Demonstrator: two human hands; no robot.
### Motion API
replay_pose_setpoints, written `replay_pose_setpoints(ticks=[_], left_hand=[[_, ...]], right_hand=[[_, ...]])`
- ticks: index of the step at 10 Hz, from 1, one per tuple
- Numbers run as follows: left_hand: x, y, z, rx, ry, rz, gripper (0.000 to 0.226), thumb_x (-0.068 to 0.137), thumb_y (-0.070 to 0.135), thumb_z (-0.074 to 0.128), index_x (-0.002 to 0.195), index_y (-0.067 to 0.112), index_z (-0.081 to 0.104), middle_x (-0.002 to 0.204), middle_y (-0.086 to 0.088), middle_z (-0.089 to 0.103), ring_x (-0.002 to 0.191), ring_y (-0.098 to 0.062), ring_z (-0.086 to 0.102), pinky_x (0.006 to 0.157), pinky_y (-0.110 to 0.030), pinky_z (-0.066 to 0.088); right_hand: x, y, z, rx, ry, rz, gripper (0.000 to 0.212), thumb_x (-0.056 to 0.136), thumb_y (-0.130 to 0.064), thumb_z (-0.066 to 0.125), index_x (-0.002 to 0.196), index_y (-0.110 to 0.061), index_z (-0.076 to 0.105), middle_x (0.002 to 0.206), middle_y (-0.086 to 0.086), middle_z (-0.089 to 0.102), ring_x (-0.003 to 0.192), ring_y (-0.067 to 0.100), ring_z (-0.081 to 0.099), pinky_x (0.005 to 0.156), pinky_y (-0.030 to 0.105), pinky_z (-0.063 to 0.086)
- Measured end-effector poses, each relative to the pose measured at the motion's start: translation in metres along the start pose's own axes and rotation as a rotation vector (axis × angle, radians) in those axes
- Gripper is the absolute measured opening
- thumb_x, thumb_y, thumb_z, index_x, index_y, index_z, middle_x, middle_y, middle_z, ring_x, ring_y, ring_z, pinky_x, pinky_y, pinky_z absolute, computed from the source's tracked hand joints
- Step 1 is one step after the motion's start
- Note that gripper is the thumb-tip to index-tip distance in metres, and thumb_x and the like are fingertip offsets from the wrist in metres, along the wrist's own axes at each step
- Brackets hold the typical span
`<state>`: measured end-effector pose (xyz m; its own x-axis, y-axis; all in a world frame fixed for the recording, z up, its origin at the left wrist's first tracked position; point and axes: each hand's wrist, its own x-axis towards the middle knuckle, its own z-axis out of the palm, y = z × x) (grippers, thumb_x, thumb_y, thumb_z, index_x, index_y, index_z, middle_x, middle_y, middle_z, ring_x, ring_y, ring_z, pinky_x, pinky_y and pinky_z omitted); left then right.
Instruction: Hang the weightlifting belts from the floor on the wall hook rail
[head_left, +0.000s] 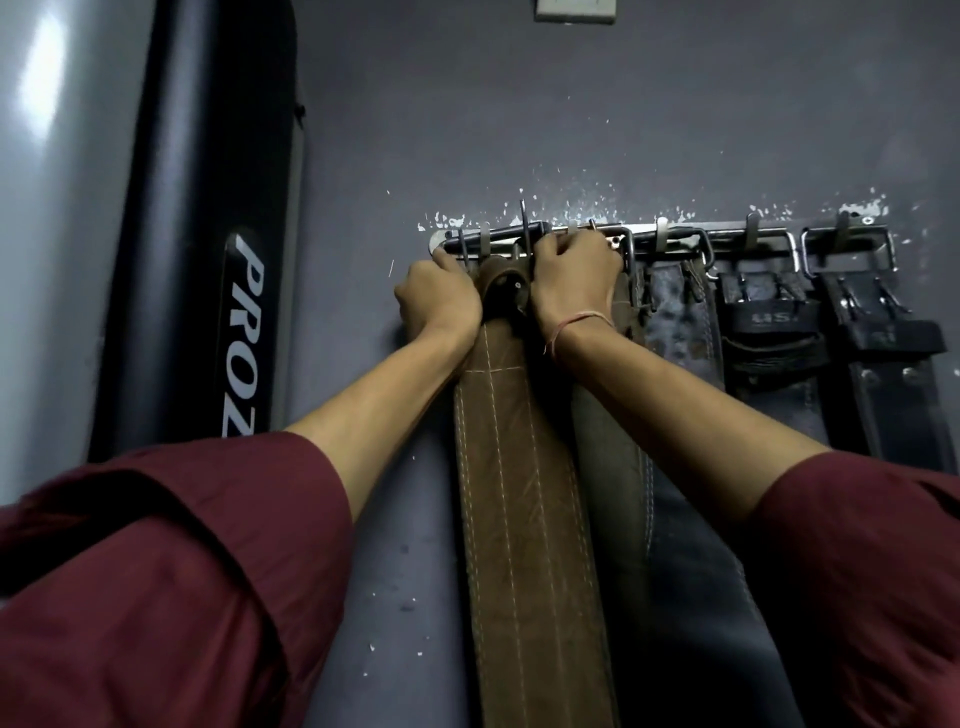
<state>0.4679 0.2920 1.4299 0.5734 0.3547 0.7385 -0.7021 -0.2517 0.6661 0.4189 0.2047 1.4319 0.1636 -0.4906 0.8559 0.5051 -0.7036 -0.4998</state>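
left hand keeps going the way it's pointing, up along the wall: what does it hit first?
Probably the left end of the hook rail: the left hand sits just below it, beside the brown belt, with its fingertips already at the rail's end. Depth is hard to judge; contact may already exist.

Both hands, left hand (439, 296) and right hand (574, 280), grip brown stitched leather belt's (524, 493) buckle at steel wall hook rail (727, 240) (left end).

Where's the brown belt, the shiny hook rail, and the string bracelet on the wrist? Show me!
brown belt (519, 467): head view, on the stitched strap hanging down the wall.
hook rail (737, 241): head view, on the metal bar between two hooks.
string bracelet (576, 322): head view, on the thread across the right wrist.
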Motion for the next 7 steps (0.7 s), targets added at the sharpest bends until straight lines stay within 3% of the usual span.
replay_pose_setpoints(ticks=[1, 2, 3, 4, 5, 6, 7], left_hand=[[-0.006, 0.000, -0.003, 0.014, -0.010, -0.016, 0.055, 0.107, 0.032, 0.025, 0.119, -0.007, 0.061, 0.128, -0.025, 0.060, 0.123, -0.036, 0.052, 0.093, -0.035, 0.041], [-0.020, -0.003, -0.007, -0.004, 0.016, -0.004, 0.057, 0.107, 0.034, 0.024, 0.112, -0.006, 0.064, 0.123, -0.025, 0.063, 0.118, -0.038, 0.053, 0.088, -0.036, 0.039], [-0.050, -0.020, -0.015, -0.021, 0.018, -0.008, 0.056, 0.107, 0.035, 0.024, 0.110, -0.008, 0.060, 0.122, -0.028, 0.061, 0.117, -0.040, 0.052, 0.077, -0.031, 0.028], [-0.087, -0.038, -0.023, -0.027, 0.023, 0.056, 0.045, 0.107, 0.031, 0.030, 0.115, -0.006, 0.053, 0.124, -0.026, 0.056, 0.117, -0.038, 0.051, 0.077, -0.026, 0.027], [-0.119, -0.047, -0.028, 0.053, -0.013, 0.113, 0.037, 0.104, 0.027, 0.037, 0.126, -0.001, 0.047, 0.132, -0.021, 0.046, 0.121, -0.035, 0.048, 0.095, -0.030, 0.035], [-0.158, -0.051, -0.042, 0.148, -0.001, 0.186, 0.041, 0.102, 0.027, 0.041, 0.136, 0.003, 0.043, 0.138, -0.017, 0.042, 0.126, -0.032, 0.046, 0.102, -0.038, 0.039], [-0.201, -0.045, -0.051, 0.157, -0.124, 0.253, 0.044, 0.102, 0.028, 0.041, 0.141, 0.008, 0.042, 0.141, -0.010, 0.043, 0.127, -0.025, 0.049, 0.105, -0.039, 0.043]], right_hand=[[-0.006, -0.002, -0.006, 0.029, -0.028, 0.024, 0.035, 0.101, -0.023, 0.046, 0.075, -0.003, 0.059, 0.076, 0.007, 0.054, 0.066, 0.020, 0.044, 0.058, 0.020, 0.023], [-0.018, 0.002, -0.016, 0.052, -0.052, 0.026, 0.041, 0.101, -0.026, 0.048, 0.068, -0.005, 0.056, 0.074, 0.010, 0.056, 0.074, 0.022, 0.048, 0.057, 0.022, 0.021], [-0.041, 0.016, -0.029, 0.097, -0.081, -0.024, 0.032, 0.100, -0.024, 0.050, 0.087, -0.002, 0.070, 0.083, 0.009, 0.067, 0.082, 0.021, 0.057, 0.067, 0.027, 0.035], [-0.065, 0.024, -0.046, 0.126, -0.120, -0.046, 0.032, 0.100, -0.025, 0.049, 0.093, -0.003, 0.070, 0.089, 0.009, 0.071, 0.089, 0.024, 0.062, 0.073, 0.032, 0.043], [-0.084, 0.033, -0.069, 0.089, -0.176, 0.002, 0.027, 0.098, -0.027, 0.051, 0.095, -0.005, 0.067, 0.092, 0.010, 0.070, 0.091, 0.024, 0.063, 0.070, 0.028, 0.039], [-0.112, 0.042, -0.103, 0.088, -0.243, 0.058, 0.026, 0.098, -0.027, 0.053, 0.102, -0.005, 0.067, 0.098, 0.008, 0.070, 0.094, 0.021, 0.064, 0.078, 0.032, 0.048], [-0.135, 0.048, -0.144, 0.096, -0.293, 0.105, 0.026, 0.098, -0.027, 0.054, 0.109, -0.007, 0.066, 0.104, 0.005, 0.069, 0.097, 0.017, 0.062, 0.085, 0.031, 0.048]])
